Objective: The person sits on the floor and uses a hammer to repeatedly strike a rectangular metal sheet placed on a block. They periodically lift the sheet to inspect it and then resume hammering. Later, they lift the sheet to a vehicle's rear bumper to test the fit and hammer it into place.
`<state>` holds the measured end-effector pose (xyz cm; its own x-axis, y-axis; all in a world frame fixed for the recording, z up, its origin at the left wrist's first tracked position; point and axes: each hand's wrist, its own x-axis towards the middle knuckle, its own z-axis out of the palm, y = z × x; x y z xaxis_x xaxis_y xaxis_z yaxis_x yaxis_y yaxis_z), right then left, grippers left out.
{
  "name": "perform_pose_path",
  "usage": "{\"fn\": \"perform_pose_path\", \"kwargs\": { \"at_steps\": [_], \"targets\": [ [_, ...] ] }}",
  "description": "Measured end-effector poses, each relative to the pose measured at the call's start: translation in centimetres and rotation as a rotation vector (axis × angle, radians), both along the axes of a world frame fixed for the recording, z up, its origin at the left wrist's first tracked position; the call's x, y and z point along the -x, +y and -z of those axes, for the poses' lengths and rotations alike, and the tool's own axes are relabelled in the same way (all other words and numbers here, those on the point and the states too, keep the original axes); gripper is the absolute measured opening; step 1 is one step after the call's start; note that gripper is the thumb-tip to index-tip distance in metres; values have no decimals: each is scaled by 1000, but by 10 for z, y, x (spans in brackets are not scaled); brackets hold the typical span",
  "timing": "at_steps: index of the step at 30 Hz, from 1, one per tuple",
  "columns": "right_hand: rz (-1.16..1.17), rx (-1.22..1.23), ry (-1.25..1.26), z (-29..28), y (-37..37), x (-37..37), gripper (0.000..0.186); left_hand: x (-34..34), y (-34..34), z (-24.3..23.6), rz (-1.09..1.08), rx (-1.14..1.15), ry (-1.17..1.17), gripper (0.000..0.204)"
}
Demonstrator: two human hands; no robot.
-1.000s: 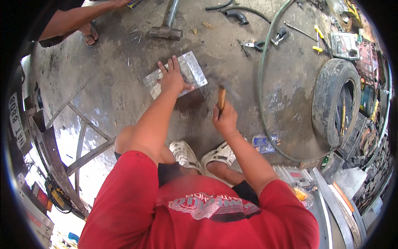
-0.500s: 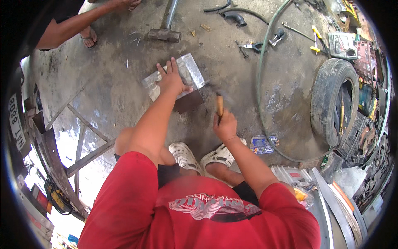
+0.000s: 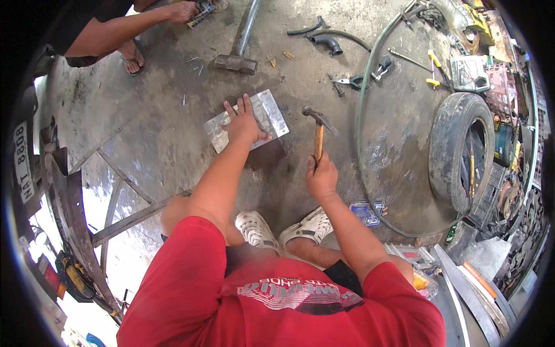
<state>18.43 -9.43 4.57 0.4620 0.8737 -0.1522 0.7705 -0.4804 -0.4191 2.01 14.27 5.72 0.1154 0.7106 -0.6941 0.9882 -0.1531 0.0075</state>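
My left hand [image 3: 243, 125] lies flat on a bent, shiny piece of sheet metal [image 3: 272, 111], its fingers spread and its thumb toward the near right edge. Under the sheet, a dark brown block or plate [image 3: 267, 155] sticks out on the near side; its kind is hard to make out. To the right, my right hand [image 3: 322, 178] is closed round the wooden handle of a claw hammer [image 3: 319, 139]. The hammer's head is raised, apart from the metal.
A sledgehammer [image 3: 236, 63] lies beyond the sheet. Pliers [image 3: 354, 81], a green hose [image 3: 359, 127] and a tyre [image 3: 448, 151] are on the right. At the far left another person's hand [image 3: 184, 11] holds a small package. A metal frame [image 3: 124, 222] stands at left.
The hammer, blurred near the sheet's right edge before, has drawn back right and is now clear of it. My left hand stays on the metal. The other person's hand now shows a package.
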Motion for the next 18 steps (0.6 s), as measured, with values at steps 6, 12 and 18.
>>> {"fn": "perform_pose_path", "kwargs": {
  "at_steps": [6,12,18],
  "targets": [
    [-33,503,28,-36,39,-44,26,35,2,7,-7,-133,-113,163],
    [-146,645,11,-50,74,-43,37,114,24,8,-75,-79,-39,142],
    [-105,654,39,-59,68,-44,40,128,46,-77,-130,258,-402,64]
  ]
}}
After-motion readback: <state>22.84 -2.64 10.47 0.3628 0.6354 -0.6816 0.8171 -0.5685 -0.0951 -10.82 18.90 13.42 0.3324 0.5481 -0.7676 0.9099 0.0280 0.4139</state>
